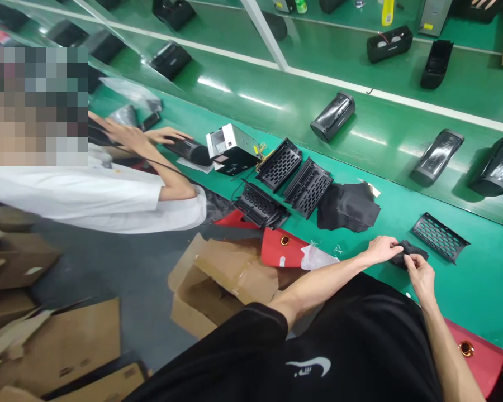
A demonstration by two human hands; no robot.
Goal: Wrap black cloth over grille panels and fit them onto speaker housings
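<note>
My left hand (pixel 382 249) and my right hand (pixel 421 273) meet near the front edge of the green bench, fingers pinched on a small black cloth piece (pixel 411 249). The cloth looks bunched, and my fingers hide part of it. Just beyond, to the right, lies a black perforated grille (pixel 441 237). Left of my hands sits a pile of black cloth pieces (pixel 350 206). Further left are more black slotted grilles (pixel 308 187), some stacked on one another.
Black cylindrical speakers (pixel 438 157) stand on the green conveyor (pixel 276 120) behind the bench. At left, a co-worker in a white sleeve (pixel 163 206) handles a dark cylinder beside a boxy device (pixel 232 148). An open cardboard box (pixel 230 279) is below the bench edge.
</note>
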